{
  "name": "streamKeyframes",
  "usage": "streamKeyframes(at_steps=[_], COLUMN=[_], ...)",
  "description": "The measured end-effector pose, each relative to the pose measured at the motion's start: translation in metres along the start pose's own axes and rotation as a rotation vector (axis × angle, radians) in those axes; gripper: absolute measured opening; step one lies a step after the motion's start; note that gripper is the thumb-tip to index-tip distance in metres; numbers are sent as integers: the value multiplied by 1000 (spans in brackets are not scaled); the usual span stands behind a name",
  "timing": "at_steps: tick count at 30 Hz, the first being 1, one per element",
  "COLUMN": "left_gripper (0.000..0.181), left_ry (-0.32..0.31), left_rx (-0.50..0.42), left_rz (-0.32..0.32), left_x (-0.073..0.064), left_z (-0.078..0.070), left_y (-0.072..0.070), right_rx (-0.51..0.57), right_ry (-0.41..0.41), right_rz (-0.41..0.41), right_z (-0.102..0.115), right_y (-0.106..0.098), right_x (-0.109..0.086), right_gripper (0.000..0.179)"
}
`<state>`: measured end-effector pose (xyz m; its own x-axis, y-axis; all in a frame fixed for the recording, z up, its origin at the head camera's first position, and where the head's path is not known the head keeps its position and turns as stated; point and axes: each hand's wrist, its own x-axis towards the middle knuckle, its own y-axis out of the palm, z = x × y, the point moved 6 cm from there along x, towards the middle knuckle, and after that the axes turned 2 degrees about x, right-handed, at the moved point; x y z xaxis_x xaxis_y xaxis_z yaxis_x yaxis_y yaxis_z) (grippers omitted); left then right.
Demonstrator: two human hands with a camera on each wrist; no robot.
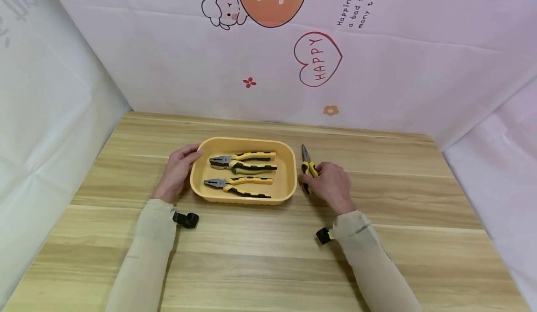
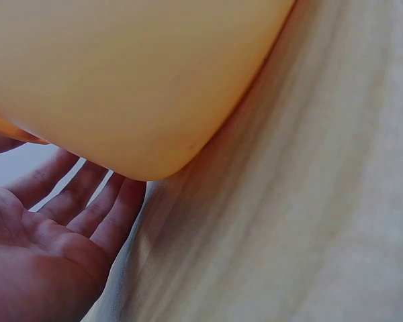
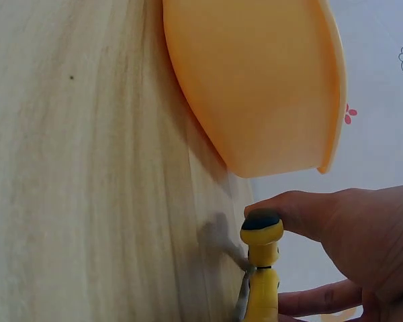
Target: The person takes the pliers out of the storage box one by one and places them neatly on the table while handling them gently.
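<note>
1. One pair of pliers (image 1: 306, 156), just right of the tray (image 1: 284, 181), was pinched in the half-closed right hand (image 1: 333, 184).
2. The left hand (image 1: 174, 176) gripped the tray's left rim.
3. A slack pinch could have dropped the pliers.

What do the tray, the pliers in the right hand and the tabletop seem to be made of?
Tray: probably moulded plastic, smooth and satin, judging by its even yellow-orange colour and rounded corners.
Pliers in the right hand: grey metal head, likely steel; yellow-and-black grips look like plastic or rubber.
Tabletop: streaky pale grain suggests wood, though it may be laminate.
</note>
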<state>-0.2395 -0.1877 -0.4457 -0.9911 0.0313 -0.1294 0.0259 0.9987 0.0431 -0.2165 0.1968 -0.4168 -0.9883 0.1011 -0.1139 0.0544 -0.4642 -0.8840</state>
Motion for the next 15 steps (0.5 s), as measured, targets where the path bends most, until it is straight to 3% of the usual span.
streamKeyframes(at_steps=[15], left_gripper=[46], left_ry=[8], left_rx=[-17], left_rz=[-7], left_x=[-1], left_z=[-1], left_y=[0], right_rx=[-21], right_ry=[-1], right_rz=[-14], right_z=[4], right_y=[4], right_x=[2], right_gripper=[48])
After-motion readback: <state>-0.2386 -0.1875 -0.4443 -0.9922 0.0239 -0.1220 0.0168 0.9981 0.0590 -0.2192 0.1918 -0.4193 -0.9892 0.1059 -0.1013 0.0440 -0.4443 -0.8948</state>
